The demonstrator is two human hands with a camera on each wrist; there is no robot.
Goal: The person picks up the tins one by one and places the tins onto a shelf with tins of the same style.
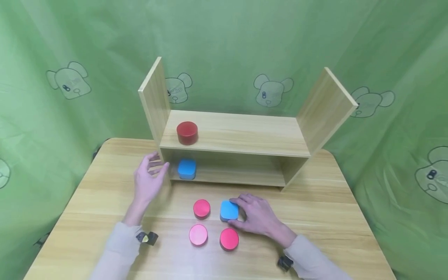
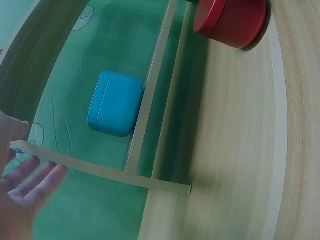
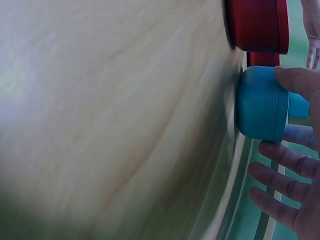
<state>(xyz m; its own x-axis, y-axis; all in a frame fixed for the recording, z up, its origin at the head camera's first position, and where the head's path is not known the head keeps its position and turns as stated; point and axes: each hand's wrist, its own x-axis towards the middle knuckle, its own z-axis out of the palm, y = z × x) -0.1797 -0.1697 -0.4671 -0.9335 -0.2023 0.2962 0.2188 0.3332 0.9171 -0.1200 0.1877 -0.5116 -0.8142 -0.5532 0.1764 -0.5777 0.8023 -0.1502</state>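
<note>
Head view forward-down, close wrist views, shared shelf (image 1: 245, 134)

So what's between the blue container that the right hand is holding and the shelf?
Just bare tabletop: in the head view, nothing stands between the blue container in the right hand and the shelf.
</note>
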